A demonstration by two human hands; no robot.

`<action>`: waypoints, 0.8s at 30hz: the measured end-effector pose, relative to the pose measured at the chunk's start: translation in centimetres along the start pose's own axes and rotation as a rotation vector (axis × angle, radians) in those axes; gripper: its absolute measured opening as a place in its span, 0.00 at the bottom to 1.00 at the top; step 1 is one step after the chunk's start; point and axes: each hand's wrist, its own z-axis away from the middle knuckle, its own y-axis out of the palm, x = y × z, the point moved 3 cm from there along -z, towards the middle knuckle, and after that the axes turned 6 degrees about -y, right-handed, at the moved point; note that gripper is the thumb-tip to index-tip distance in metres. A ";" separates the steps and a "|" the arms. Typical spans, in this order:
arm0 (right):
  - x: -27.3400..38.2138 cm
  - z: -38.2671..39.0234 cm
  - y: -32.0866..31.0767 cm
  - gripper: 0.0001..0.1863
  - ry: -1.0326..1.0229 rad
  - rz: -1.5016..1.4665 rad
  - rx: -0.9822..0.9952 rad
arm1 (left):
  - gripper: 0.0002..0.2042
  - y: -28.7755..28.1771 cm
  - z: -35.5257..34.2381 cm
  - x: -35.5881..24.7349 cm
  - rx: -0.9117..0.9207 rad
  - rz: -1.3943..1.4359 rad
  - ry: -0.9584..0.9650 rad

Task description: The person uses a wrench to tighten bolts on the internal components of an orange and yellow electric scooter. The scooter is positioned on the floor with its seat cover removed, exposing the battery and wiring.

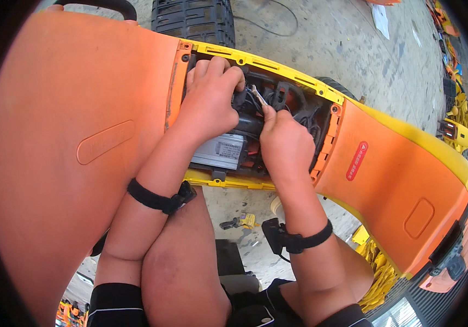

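An orange vehicle body has an open compartment edged by a yellow frame (277,68). My left hand (212,101) reaches into its far left corner, fingers curled over the dark parts there; what they grip is hidden. From the right, my right hand (287,144) holds a slim silver wrench (259,97), its handle mostly covered by the fist. The wrench's tip points up and left among black cables and parts; whether it sits on a fastener cannot be made out. Below my left hand lies a finned silver box (220,152) with a label. More black cables (315,122) lie right of the wrench.
Orange panels flank the compartment, a broad left panel (81,82) and a right panel (392,169). A black tyre (193,22) stands beyond. On the concrete floor lie a small yellow part (247,220) and, at lower right, stacked yellow parts (378,272).
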 end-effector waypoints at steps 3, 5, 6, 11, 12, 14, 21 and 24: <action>-1.0 -0.4 -1.6 0.26 0.058 -0.109 0.022 | 0.18 0.1 0.1 0.0 -0.005 0.030 0.013; -1.7 -1.0 -2.3 0.27 0.051 -0.109 0.035 | 0.19 0.1 0.2 0.1 -0.008 0.027 0.016; -2.3 -1.6 -2.5 0.27 0.029 -0.089 0.056 | 0.19 0.1 0.2 0.0 -0.015 0.024 0.015; -3.1 -5.0 -3.5 0.27 -0.096 -0.015 0.189 | 0.19 0.2 0.3 0.2 -0.020 0.018 0.020; -3.1 -5.4 -3.4 0.27 -0.136 -0.013 0.207 | 0.19 0.2 0.3 0.1 -0.015 0.016 0.017; -2.9 -6.0 -3.1 0.28 -0.165 0.020 0.192 | 0.19 0.1 0.3 0.1 -0.006 0.018 0.008; -2.4 -7.1 -3.4 0.27 -0.257 0.096 0.181 | 0.19 0.2 0.3 0.0 0.000 0.005 -0.002; -2.2 -7.0 -3.2 0.25 -0.335 0.130 0.066 | 0.19 0.1 0.3 0.0 -0.010 -0.003 0.010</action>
